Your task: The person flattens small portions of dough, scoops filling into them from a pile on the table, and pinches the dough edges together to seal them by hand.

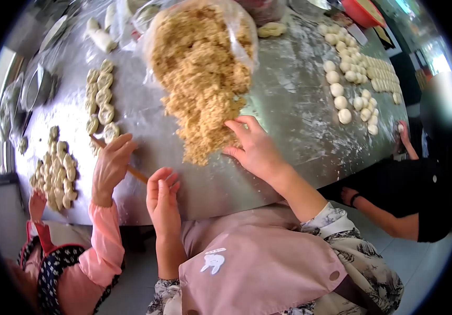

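A mound of crumbly golden-brown filling [205, 100] spills from a clear plastic bag [252, 37] onto the metal table. At its lower right edge is my right hand [257, 149], thumb and fingers parted, fingertips touching or very close to the crumbs. My left hand [164, 205] is raised near the table's front edge, its fingers curled in toward the thumb. Whatever may lie in that palm is hidden. Just left of it, a co-worker's hand [111, 165] in a pink sleeve rests over a thin wooden rolling pin [137, 174].
Shaped dough pieces [104, 97] line the left side, with a further pile [56, 176] nearer the edge. Round dough balls [337, 90] and small cut pieces [383, 73] sit at right on the floury metal table [289, 105]. Another person in black [394, 194] stands at right.
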A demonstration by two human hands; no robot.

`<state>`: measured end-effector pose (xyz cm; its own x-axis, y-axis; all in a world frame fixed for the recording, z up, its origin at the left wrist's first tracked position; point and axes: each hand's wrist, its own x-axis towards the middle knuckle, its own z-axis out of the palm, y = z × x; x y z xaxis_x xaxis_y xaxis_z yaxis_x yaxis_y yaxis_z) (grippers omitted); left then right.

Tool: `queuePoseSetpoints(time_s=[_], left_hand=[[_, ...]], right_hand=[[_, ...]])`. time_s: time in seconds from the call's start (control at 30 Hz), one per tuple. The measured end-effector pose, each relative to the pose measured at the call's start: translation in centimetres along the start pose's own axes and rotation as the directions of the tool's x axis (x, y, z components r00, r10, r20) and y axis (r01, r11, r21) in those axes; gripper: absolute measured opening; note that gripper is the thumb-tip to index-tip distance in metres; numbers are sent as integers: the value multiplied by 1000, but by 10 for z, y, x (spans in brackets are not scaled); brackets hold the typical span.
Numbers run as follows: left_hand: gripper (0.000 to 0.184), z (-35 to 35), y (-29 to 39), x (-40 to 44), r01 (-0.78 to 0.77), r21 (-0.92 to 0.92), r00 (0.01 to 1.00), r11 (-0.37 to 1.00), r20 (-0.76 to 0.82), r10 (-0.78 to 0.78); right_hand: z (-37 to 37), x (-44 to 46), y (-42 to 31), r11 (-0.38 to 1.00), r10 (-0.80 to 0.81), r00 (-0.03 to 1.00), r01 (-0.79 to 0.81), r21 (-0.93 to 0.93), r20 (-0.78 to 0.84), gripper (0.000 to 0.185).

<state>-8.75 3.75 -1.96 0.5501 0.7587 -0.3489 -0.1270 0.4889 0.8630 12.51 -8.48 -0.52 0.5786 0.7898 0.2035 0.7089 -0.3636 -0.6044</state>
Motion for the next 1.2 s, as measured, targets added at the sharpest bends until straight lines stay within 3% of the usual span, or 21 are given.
queuePoseSetpoints(time_s=[0.07, 0.17, 0.3, 0.33, 0.47, 0.5, 0.53, 0.63, 0.7, 0.77, 0.87, 0.9, 0.93, 0.97, 1.03, 1.07, 1.1, 1.13, 1.17, 1.2], left_hand=[[25, -2, -3, -2, 30, -22, 999, 999, -14, -30], [28, -5, 0, -2, 42, -8, 998, 999, -38, -43], [27, -13, 6, 3, -11, 28, 999, 1000, -48, 12], [26, -16, 7, 4, -23, 48, 998, 999, -63, 26], [26, -23, 6, 10, -121, 247, 968, 961, -186, 170], [26, -25, 6, 13, -150, 319, 947, 936, -226, 229], [24, -24, 9, 15, -193, 324, 917, 926, -276, 288], [29, -41, 11, 32, -218, 604, 769, 766, -378, 516], [41, -46, 23, 40, -131, 817, 643, 561, -360, 676], [40, -67, 23, 56, -54, 915, 518, 400, -317, 794], [41, -82, 39, 74, -15, 888, 670, 460, -332, 664], [36, -75, 54, 72, -163, 891, 781, 423, -145, 607], [31, -59, 75, 68, -310, 849, 853, 428, 49, 520], [25, -52, 109, 57, -427, 722, 903, 544, 316, 290], [24, -85, 97, 74, -375, 585, 864, 719, 501, 43], [23, -88, 74, 79, -149, -55, 917, 987, 366, 158], [24, -84, 67, 82, 22, -432, 907, 901, 388, 164], [24, -80, 61, 85, 206, -724, 896, 658, 410, 170], [25, -78, 63, 93, 368, -703, 770, 609, 597, 224], [25, -75, 65, 93, 433, -637, 711, 638, 677, 193]], right_hand=[[11, 0, 0, 1000, -8, 1000, 8, -13, 6, 35], [22, -5, 10, 998, 67, 987, -68, 3, 147, 29], [-3, -7, 11, 977, 172, 979, -183, 109, 107, 29], [-15, -5, 6, 952, 284, 947, -297, 73, 153, 43], [-15, -11, 14, 928, 365, 927, -354, -119, 85, 74], [-10, -10, 11, 928, 358, 931, -346, -138, 67, 69], [-3, -8, 6, 929, 347, 936, -336, -153, 53, 64], [20, -5, 8, 971, 214, 975, -206, -122, 52, 46], [25, -3, 5, 990, 133, 991, -132, -58, 21, 26], [18, -4, 7, 989, 148, 984, -145, -37, 97, 28], [3, -6, 4, 969, 217, 963, -232, 84, 157, 29], [1, -7, 4, 980, 176, 972, -188, 66, 156, 30], [-2, -9, 4, 988, 138, 979, -146, 45, 153, 30], [-5, -11, 4, 994, 102, 984, -106, 21, 148, 30], [-3, -13, 5, 996, 84, 983, -83, -15, 161, 28], [-1, -15, 5, 997, 78, 983, -73, -35, 168, 27], [0, -16, 6, 995, 95, 982, -89, -48, 164, 25], [2, -16, 7, 993, 110, 981, -101, -59, 161, 24], [3, -16, 7, 991, 123, 980, -113, -67, 159, 23], [4, -15, 7, 992, 124, 983, -119, -45, 133, 19]])
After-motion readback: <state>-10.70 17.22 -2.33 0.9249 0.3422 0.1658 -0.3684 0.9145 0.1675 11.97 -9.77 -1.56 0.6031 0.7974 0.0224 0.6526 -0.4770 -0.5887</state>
